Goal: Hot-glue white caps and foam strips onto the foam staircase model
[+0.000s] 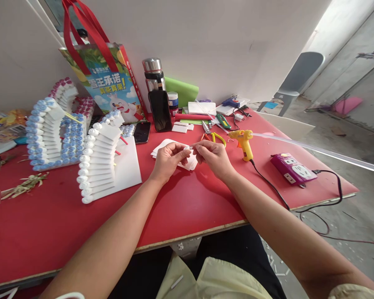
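My left hand [172,160] pinches a small white piece [187,148], whose exact kind I cannot make out. Close against it, my right hand [214,157] has its fingers pressed together at the same piece. Both hands hover above a loose stack of white cards [162,145] on the red table. To the left stands a curved row of white strips with rolled white ends [93,166], resting on a white board [131,166]. Right of my hands a yellow hot glue gun [243,143] stands with a long clear glue stick [314,150] in its back.
Farther left are similar blue-and-white rolled pieces [46,133] and a printed bag [109,83]. Behind my hands stand a phone [160,110], a steel flask [152,72] and yellow-handled pliers [218,138]. A purple power strip [293,168] trails its cord over the table's right edge.
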A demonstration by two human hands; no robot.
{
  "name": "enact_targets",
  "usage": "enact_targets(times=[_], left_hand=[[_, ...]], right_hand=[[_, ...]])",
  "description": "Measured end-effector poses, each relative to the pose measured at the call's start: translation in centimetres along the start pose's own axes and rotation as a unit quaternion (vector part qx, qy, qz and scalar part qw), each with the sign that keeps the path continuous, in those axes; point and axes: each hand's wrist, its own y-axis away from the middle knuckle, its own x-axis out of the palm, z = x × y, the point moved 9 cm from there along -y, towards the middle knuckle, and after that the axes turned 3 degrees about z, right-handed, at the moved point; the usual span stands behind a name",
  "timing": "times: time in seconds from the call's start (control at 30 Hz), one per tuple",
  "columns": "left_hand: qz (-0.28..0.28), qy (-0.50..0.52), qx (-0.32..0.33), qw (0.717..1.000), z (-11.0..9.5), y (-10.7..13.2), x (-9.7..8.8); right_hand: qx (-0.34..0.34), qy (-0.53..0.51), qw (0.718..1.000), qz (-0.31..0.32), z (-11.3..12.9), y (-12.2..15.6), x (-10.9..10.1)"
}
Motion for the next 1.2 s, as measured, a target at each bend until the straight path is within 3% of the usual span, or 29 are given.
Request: enact_targets(times=[0.5, 0.83, 1.2], left_hand=[[-0.028, -0.049, 0.037, 0.998, -0.9, 0.2, -0.3], [-0.048, -0.104, 0.056, 0.992, -1.5, 0.4, -0.4], [-0.074, -0.195, 0.094, 0.973, -1.8, 0.8, -0.9]], right_hand=[[-0.035, 0.038, 0.999, 0.015, 0.7, 0.5, 0.7], [-0.088, 0.140, 0.986, 0.021, 2.2, 0.9, 1.2], [-0.116, 0.192, 0.974, 0.012, 1.6, 0.9, 1.1]])
